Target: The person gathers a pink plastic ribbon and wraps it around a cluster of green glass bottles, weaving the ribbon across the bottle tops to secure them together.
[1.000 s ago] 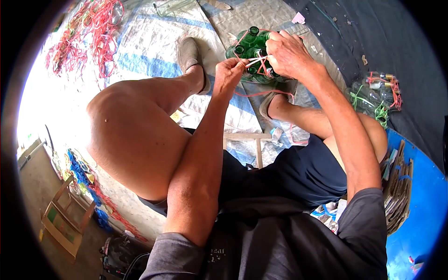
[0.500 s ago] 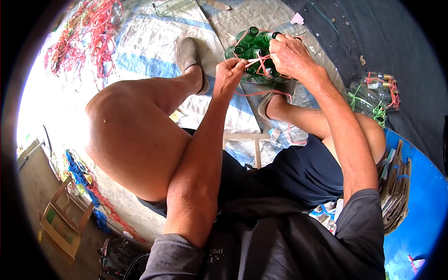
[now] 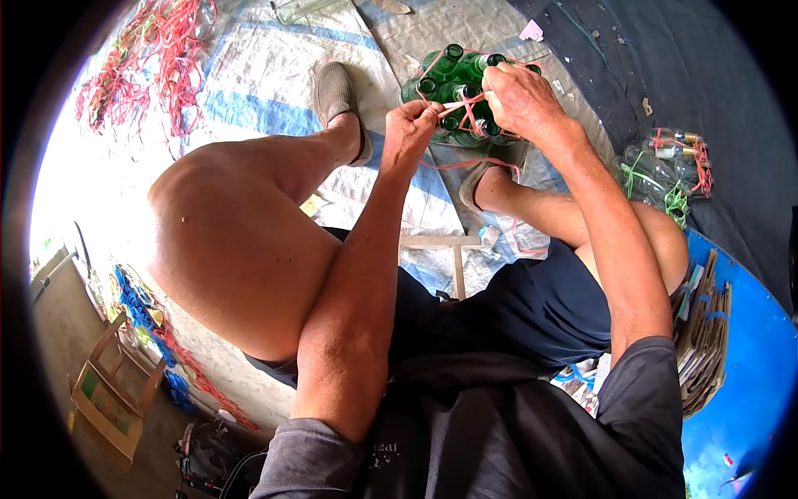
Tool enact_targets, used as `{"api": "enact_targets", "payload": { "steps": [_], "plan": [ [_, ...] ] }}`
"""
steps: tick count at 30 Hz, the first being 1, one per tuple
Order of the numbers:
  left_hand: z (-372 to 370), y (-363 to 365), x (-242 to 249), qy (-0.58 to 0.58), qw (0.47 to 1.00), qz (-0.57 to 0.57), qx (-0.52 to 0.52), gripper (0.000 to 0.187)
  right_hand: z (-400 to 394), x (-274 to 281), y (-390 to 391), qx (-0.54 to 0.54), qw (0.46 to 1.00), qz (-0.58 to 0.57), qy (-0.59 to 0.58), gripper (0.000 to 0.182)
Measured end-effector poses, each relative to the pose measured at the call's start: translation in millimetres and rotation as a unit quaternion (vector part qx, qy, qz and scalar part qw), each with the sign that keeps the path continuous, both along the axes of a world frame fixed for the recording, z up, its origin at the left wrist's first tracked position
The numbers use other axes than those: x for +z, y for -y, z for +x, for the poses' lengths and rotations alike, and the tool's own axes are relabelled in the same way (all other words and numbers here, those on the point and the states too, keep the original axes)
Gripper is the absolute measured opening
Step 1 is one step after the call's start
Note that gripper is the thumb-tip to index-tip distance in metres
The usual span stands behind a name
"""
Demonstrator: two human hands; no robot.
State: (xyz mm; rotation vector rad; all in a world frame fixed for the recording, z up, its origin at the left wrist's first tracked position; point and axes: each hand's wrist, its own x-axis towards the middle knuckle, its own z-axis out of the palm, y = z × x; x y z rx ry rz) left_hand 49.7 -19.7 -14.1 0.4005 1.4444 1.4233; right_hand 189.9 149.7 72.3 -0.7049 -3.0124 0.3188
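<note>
Several green glass bottles (image 3: 453, 90) stand bunched together on the floor sheet, with pink plastic string (image 3: 462, 106) running around and across them. My left hand (image 3: 411, 131) is closed in a pinch on the string at the near left of the bunch. On the right side, my right hand (image 3: 524, 101) is closed on the same string, over the bottle necks. Between both hands the string is stretched taut. A loose tail of it curves down below the bottles. My right hand hides part of the bunch.
Tangled pink string (image 3: 154, 66) lies at the upper left. Clear bottles tied with green and pink string (image 3: 665, 170) lie to the right on dark sheeting. A stack of folded cardboard (image 3: 705, 337) rests by a blue surface (image 3: 752, 366). A small wooden frame (image 3: 455, 262) stands between my legs.
Both hands keep hold of the string and have barely shifted. The bottles stay in about the same place.
</note>
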Motion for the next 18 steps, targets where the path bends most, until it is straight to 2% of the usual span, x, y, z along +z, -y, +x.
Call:
{"api": "enact_targets", "payload": {
  "steps": [6,9,18],
  "plan": [
    [3.4,-0.3,-5.8,-0.001,0.999,0.031,0.019,0.024,0.4,-0.4,-1.2,-0.007,1.000,-0.021,-0.006,0.012],
    [4.4,-0.5,-4.5,0.000,0.999,0.020,0.026,0.024,-1.3,0.7,-1.1,-0.020,1.000,-0.015,0.015,0.011],
    [5.7,-0.4,1.0,0.004,1.000,0.006,0.030,0.026,-8.0,-0.6,-5.6,-0.022,0.999,-0.024,-0.020,0.010]
  ]
}}
